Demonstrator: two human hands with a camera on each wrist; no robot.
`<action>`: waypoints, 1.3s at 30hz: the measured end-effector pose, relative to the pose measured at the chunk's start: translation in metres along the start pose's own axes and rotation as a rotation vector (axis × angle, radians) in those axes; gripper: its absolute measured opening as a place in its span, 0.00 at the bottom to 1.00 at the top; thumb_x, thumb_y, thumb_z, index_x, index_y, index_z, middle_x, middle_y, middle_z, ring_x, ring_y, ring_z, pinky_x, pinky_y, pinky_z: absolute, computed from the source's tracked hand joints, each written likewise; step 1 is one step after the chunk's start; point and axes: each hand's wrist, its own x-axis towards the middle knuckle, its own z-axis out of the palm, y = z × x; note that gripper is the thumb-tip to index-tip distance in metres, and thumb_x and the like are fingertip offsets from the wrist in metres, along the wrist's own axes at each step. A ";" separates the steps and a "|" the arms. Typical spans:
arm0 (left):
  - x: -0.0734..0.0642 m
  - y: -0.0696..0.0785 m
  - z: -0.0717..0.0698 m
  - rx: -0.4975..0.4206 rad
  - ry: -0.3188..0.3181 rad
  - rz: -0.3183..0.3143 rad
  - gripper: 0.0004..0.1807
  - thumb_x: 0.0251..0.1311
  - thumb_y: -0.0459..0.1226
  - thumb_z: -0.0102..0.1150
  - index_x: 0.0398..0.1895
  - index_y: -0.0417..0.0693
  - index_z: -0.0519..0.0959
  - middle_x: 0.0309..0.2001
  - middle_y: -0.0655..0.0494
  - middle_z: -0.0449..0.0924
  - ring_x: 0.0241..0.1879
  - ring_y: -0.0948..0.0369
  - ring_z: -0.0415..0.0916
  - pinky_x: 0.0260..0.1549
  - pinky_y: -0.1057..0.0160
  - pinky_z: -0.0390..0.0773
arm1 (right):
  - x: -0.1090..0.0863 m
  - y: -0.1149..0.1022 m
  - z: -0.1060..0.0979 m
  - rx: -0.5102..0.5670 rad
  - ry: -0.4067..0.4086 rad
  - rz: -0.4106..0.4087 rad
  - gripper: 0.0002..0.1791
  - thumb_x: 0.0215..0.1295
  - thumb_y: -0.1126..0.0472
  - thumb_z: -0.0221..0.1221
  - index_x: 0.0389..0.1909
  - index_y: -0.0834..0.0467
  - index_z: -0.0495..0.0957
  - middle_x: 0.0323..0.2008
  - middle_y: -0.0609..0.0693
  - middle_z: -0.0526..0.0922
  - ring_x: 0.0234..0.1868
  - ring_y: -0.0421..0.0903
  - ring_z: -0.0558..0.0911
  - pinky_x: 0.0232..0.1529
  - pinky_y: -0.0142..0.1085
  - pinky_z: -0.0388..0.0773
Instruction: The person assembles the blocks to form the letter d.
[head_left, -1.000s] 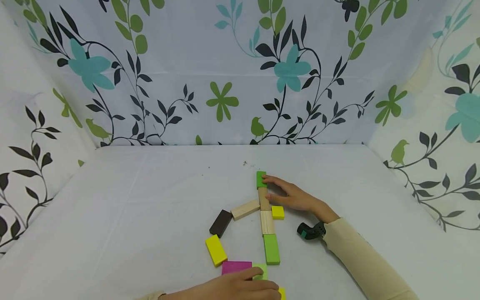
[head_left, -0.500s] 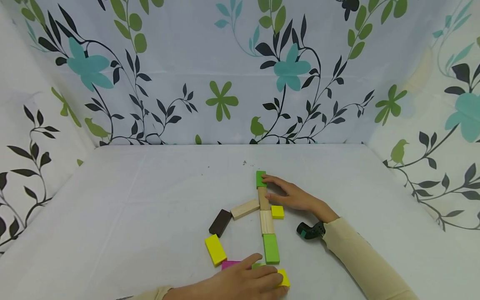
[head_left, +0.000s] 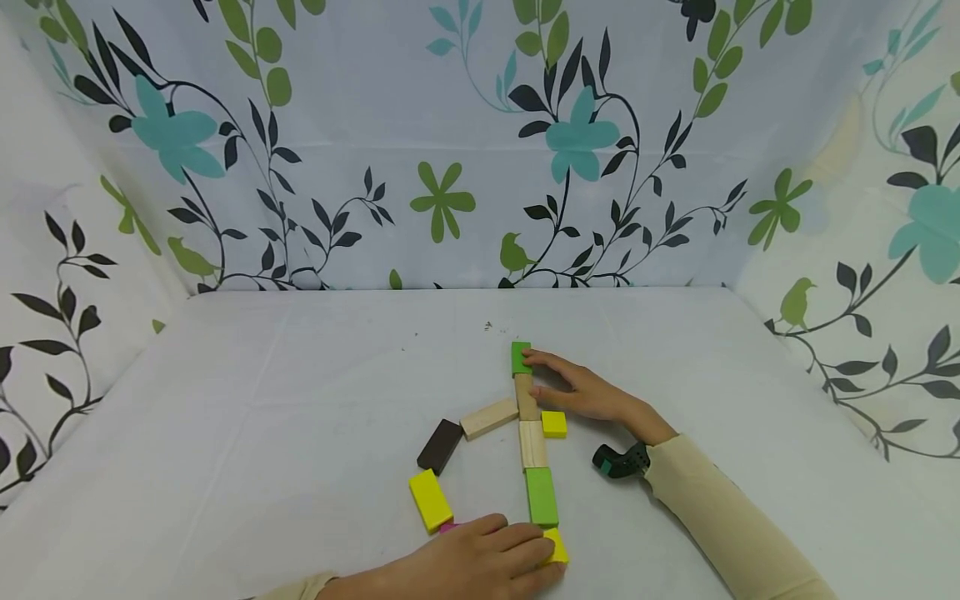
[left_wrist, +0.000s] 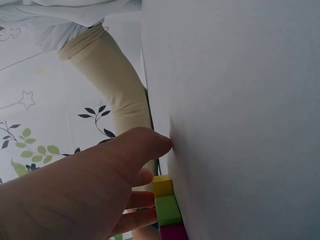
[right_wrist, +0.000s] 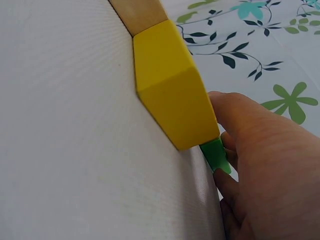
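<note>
My left hand point(head_left: 472, 558) lies low over the near end of a row of wooden blocks. Its fingertips touch a small yellow block point(head_left: 558, 547), while the thumb stays apart from it in the left wrist view. Beside that block sit a light green block point(left_wrist: 168, 210) and a magenta block point(left_wrist: 173, 231), mostly covered by the hand in the head view. My right hand point(head_left: 588, 393) rests at the far end, index fingertip on a green block point(head_left: 518, 358) and thumb by a tan block point(head_left: 526, 398). A yellow cube point(head_left: 554, 424) lies below the right palm.
A pale wood block point(head_left: 533, 444) and a longer green block point(head_left: 542, 497) continue the straight line. A pale plank point(head_left: 490, 418), a dark brown block point(head_left: 440, 446) and a yellow block point(head_left: 431, 501) curve along the left. Patterned cloth point(head_left: 337, 167) hangs behind the white table point(head_left: 300, 417).
My left hand has brought the small yellow block against the near end of the green line, first rightward and up, then slightly left. The right hand holds its place.
</note>
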 end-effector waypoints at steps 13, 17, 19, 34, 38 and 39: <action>-0.004 -0.003 -0.001 -0.015 -0.043 -0.008 0.23 0.73 0.55 0.41 0.63 0.58 0.72 0.60 0.63 0.73 0.59 0.68 0.69 0.55 0.72 0.70 | 0.000 0.001 -0.001 0.010 -0.001 -0.011 0.30 0.70 0.53 0.57 0.71 0.51 0.62 0.75 0.51 0.55 0.76 0.55 0.50 0.72 0.57 0.49; -0.005 -0.006 -0.003 -0.047 -0.092 -0.014 0.26 0.73 0.57 0.40 0.66 0.58 0.69 0.64 0.62 0.70 0.64 0.66 0.67 0.60 0.67 0.69 | 0.000 0.000 -0.001 0.004 0.003 -0.014 0.30 0.70 0.52 0.57 0.71 0.51 0.62 0.75 0.51 0.55 0.76 0.55 0.51 0.72 0.57 0.49; -0.006 -0.007 -0.004 -0.056 -0.105 -0.013 0.27 0.73 0.57 0.39 0.68 0.58 0.68 0.66 0.62 0.69 0.66 0.65 0.66 0.61 0.65 0.69 | 0.000 0.000 -0.001 -0.003 0.005 -0.019 0.31 0.70 0.51 0.57 0.71 0.51 0.62 0.75 0.51 0.55 0.76 0.55 0.51 0.71 0.58 0.49; -0.030 -0.057 -0.001 0.018 -0.035 -0.226 0.28 0.69 0.60 0.43 0.65 0.59 0.71 0.63 0.60 0.72 0.63 0.61 0.69 0.60 0.56 0.70 | 0.001 -0.001 0.000 -0.004 0.008 -0.006 0.30 0.70 0.52 0.57 0.71 0.51 0.62 0.75 0.51 0.56 0.76 0.55 0.52 0.72 0.58 0.49; -0.040 -0.076 0.005 -0.044 -0.042 -0.333 0.28 0.68 0.61 0.44 0.64 0.59 0.72 0.63 0.58 0.72 0.62 0.60 0.70 0.61 0.54 0.69 | 0.001 -0.001 0.001 -0.008 0.007 -0.004 0.31 0.70 0.52 0.57 0.71 0.52 0.63 0.75 0.52 0.56 0.76 0.55 0.52 0.71 0.58 0.49; -0.042 -0.080 0.007 -0.073 -0.043 -0.357 0.28 0.68 0.61 0.46 0.64 0.59 0.72 0.62 0.58 0.72 0.61 0.59 0.71 0.61 0.53 0.69 | 0.001 -0.001 0.001 -0.010 0.008 -0.005 0.30 0.70 0.52 0.57 0.71 0.51 0.63 0.75 0.52 0.56 0.76 0.55 0.52 0.71 0.58 0.49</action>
